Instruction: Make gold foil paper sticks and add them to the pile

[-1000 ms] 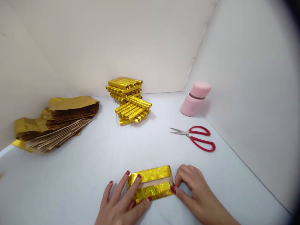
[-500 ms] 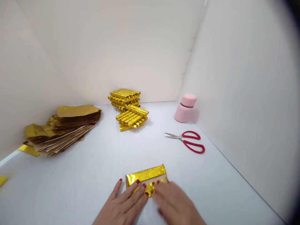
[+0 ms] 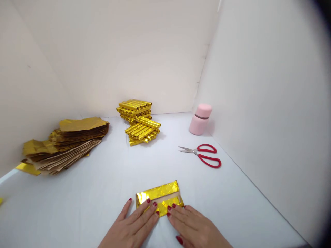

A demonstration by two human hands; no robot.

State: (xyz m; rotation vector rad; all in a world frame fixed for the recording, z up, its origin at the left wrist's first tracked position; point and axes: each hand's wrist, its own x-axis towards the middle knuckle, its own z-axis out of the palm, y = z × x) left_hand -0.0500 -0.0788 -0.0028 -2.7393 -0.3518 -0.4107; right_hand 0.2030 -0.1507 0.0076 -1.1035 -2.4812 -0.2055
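Observation:
A flat, folded gold foil packet (image 3: pixel 157 197) lies on the white surface, close to me. A strip of pale brown paper (image 3: pixel 163 196) shows along a gap in its foil. My left hand (image 3: pixel 131 222) rests flat on the packet's near left corner, its fingers spread. My right hand (image 3: pixel 191 224) presses on the near right part, with its red-nailed fingertips on the foil. Both hands hide part of the near edge.
A pile of gold-and-brown paper sheets (image 3: pixel 64 144) lies at the left. A stack of rolled gold foil sticks (image 3: pixel 138 122) stands at the back. Red-handled scissors (image 3: pixel 204 155) and a pink cylindrical container (image 3: pixel 200 119) sit on the right, near a white wall (image 3: pixel 258 86).
My right hand has moved from the packet's right end onto its near edge, beside my left hand. The packet now lies flatter, and the view has shifted slightly.

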